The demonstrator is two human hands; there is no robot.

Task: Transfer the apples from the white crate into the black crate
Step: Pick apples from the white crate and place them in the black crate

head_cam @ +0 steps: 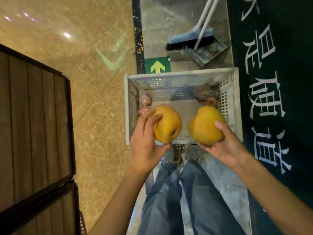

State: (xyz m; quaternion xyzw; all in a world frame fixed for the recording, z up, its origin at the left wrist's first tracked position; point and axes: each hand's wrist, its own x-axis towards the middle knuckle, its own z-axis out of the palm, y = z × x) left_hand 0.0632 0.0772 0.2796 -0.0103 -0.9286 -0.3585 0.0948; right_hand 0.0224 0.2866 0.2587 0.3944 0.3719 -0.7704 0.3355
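Each of the hands holds one yellow apple above the near edge of the white crate [181, 77]: the left hand [145, 146] wraps the left apple [167, 124] from its outer side, and the right hand [225, 146] cups the right apple [206, 125] from below. These look firm, round, smooth and fairly weighty, so a palm under the body with fingers spread seems safest, as they bruise if dropped. Beyond the hands, a few darker wrapped fruits [205, 95] lie in the crate's far corners. No black crate shows.
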